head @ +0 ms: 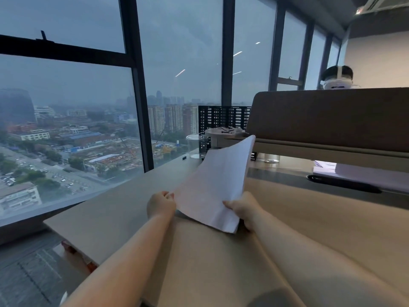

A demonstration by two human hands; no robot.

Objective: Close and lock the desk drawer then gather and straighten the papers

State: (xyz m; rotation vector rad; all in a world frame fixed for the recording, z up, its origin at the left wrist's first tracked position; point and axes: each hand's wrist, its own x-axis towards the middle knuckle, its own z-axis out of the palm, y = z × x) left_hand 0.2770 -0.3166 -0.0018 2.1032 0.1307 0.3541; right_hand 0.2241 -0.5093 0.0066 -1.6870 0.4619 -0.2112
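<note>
Currently, the near left corner of the papers (215,185) is pinched by the left hand (161,203), while their near right edge is clamped by the right hand (242,208), thumb on top. The stack is held tilted above the desk (115,209), its far end raised toward the clear cup (197,146) and the partition (332,116). No writing can be read on the sheets.

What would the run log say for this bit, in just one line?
step: straightening | left hand: grip on white paper stack | right hand: grip on stack | stack: tilted above tan wooden desk
</note>
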